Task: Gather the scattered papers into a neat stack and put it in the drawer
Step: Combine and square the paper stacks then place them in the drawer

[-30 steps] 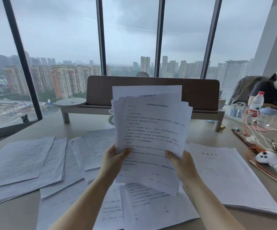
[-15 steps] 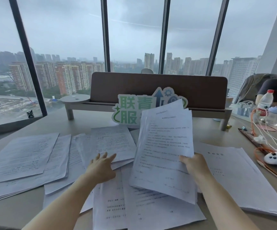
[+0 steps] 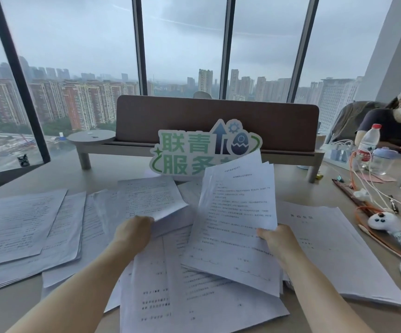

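Observation:
Printed white papers lie scattered over the beige desk (image 3: 9, 306). My right hand (image 3: 277, 239) grips a sheaf of collected papers (image 3: 235, 219) by its right edge, tilted up above the desk. My left hand (image 3: 134, 230) pinches the near edge of another small set of sheets (image 3: 147, 197) left of centre, lifting it slightly. More papers lie under my arms (image 3: 190, 299), in a pile at the left (image 3: 19, 224) and in a pile at the right (image 3: 334, 251). No drawer is in view.
A green-and-white sign (image 3: 194, 150) stands against a brown divider (image 3: 218, 118). At the right lie white controllers (image 3: 387, 227), orange and white cables (image 3: 363, 186), a water bottle (image 3: 368, 143) and a clear jar (image 3: 383, 162). A person (image 3: 396, 121) sits at far right.
The sheaf, held by both hands a second ago, has lowered and stays in my right hand alone. My left hand let go, moved left and took hold of another set of sheets.

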The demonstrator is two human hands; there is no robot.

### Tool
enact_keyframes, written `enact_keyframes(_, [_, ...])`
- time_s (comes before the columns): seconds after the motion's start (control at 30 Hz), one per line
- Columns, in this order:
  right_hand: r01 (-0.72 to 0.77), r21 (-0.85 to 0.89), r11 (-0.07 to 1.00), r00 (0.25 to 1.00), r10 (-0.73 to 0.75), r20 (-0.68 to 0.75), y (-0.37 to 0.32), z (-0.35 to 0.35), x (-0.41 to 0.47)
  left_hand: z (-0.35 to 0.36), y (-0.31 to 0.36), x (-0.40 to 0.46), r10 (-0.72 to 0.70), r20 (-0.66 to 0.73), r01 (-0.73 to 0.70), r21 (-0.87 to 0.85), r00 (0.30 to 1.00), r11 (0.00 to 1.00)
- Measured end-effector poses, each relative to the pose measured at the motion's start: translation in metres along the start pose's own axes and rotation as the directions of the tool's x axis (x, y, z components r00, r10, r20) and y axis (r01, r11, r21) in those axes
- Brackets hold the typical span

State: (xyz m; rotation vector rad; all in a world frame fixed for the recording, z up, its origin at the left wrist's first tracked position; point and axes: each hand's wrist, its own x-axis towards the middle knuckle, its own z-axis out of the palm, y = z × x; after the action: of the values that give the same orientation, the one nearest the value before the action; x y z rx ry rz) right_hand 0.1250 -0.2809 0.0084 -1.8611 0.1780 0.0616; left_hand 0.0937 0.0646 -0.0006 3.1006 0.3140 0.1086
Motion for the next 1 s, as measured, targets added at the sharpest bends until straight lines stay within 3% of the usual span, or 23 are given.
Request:
enact_keyframes(0.1, [-0.016,-0.003,1.000,1.000,0.016,0.014,0.001,0.001,0.000,-0.001,-0.006,0.000,-0.106,-0.145,0.085,-0.146,0.984,0.986])
enact_keyframes(0.2, [-0.052,-0.029,0.998,0.997,0.054,0.051,0.000,0.005,0.001,-0.008,-0.003,-0.006,-0.153,-0.286,0.071,-0.276,0.946,0.958])
enact_keyframes(0.4, [-0.149,0.043,0.988,0.975,0.140,0.174,-0.005,0.023,-0.007,-0.019,0.036,-0.031,0.004,-0.473,-0.190,-0.346,0.881,0.919])
enact_keyframes(0.6, [-0.181,0.090,0.979,0.974,0.166,0.156,-0.003,0.033,-0.008,-0.002,0.065,-0.052,0.152,-0.412,-0.335,-0.419,0.898,0.844])
enact_keyframes(0.77, [-0.096,0.236,0.967,0.989,0.067,0.130,-0.006,0.032,-0.004,0.014,0.071,-0.059,0.309,-0.316,-0.422,-0.404,0.897,0.812])
enact_keyframes(0.87, [-0.119,0.286,0.951,0.974,0.056,0.219,-0.006,0.031,-0.002,0.021,0.072,-0.062,0.377,-0.285,-0.466,-0.397,0.881,0.790])
enact_keyframes(1.0, [-0.207,0.140,0.968,0.946,0.161,0.282,-0.007,0.033,0.000,0.019,0.073,-0.069,0.433,-0.183,-0.469,-0.383,0.883,0.796])
